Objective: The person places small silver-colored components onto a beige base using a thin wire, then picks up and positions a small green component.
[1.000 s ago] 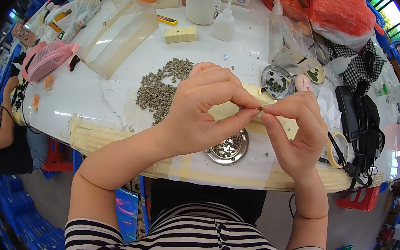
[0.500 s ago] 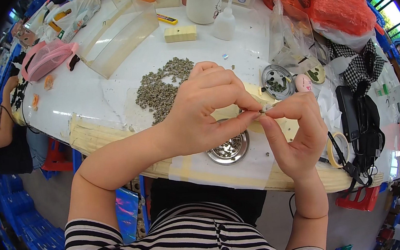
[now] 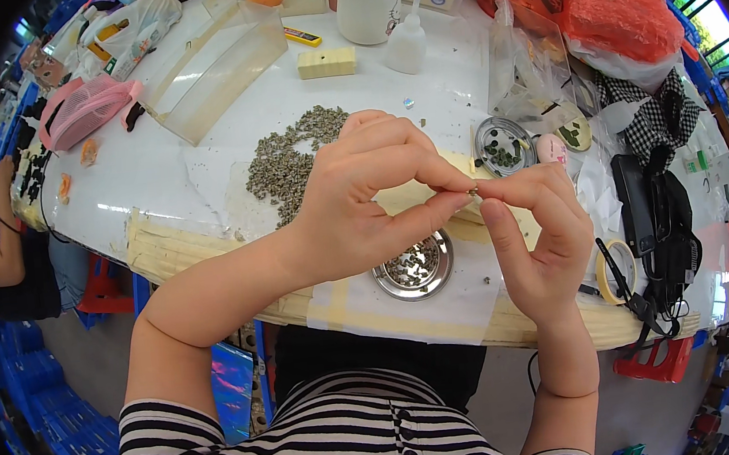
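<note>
A pink mesh pouch (image 3: 85,119) lies at ten o'clock, a clear tray (image 3: 226,89) at eleven, a white canister (image 3: 364,14) at twelve, a red bag (image 3: 618,16) at two, a tape roll (image 3: 602,278) just past three.

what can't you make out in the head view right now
In the head view:
- Small piece: too small, and partly covered by fingertips, to tell its exact shape.
- Right hand: whether it grips the piece or only touches it is unclear at this scale.
- Pile of small pieces: right side hidden behind the left hand.
- Round metal dish: upper part hidden by the left hand.
- White container: top cut off by the upper edge.
</note>
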`<control>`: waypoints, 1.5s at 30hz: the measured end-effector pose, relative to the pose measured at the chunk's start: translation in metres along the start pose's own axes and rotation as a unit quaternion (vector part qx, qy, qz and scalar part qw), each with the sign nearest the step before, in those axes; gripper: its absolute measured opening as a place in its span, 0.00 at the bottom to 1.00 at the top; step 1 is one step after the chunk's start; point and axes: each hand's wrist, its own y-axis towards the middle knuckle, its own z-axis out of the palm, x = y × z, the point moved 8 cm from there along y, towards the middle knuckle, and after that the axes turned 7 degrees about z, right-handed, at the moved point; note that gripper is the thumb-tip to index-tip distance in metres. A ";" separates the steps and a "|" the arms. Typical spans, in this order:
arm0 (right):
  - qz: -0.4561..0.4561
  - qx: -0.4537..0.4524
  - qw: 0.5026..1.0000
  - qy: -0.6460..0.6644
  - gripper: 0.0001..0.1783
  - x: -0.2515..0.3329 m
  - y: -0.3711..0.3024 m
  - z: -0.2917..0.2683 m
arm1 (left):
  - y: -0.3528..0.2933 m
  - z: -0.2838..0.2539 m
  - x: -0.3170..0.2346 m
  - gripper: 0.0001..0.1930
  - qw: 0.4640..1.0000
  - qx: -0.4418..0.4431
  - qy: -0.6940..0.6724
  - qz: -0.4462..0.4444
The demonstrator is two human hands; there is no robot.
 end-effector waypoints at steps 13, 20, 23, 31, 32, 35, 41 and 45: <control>0.112 0.047 0.985 0.126 0.04 -0.015 -0.002 0.005 | 0.000 0.000 -0.001 0.12 1.000 0.001 0.013 -0.001; 0.089 0.029 0.989 0.116 0.03 -0.012 0.000 0.000 | 0.000 0.001 -0.001 0.12 1.000 0.001 0.022 0.005; 0.098 0.023 0.986 0.130 0.04 -0.014 -0.002 -0.001 | 0.000 0.000 -0.002 0.13 1.000 -0.001 0.022 0.007; 0.028 0.033 0.996 0.075 0.03 -0.001 0.000 0.001 | 0.001 -0.001 -0.012 0.13 0.998 0.007 0.021 0.053; 0.016 0.034 0.997 0.073 0.03 0.000 0.000 0.000 | 0.000 -0.001 -0.012 0.13 0.998 0.004 0.022 0.054; -0.054 -0.002 0.999 0.007 0.03 0.008 0.003 -0.007 | 0.000 -0.001 -0.013 0.12 0.998 -0.004 0.024 0.050; 0.035 -0.159 0.986 0.038 0.03 -0.035 -0.002 -0.039 | 0.001 0.004 -0.009 0.09 0.999 -0.006 0.011 0.036; 0.058 -0.208 0.976 0.017 0.06 -0.056 -0.005 -0.047 | -0.001 0.005 -0.009 0.08 0.999 0.004 0.001 0.036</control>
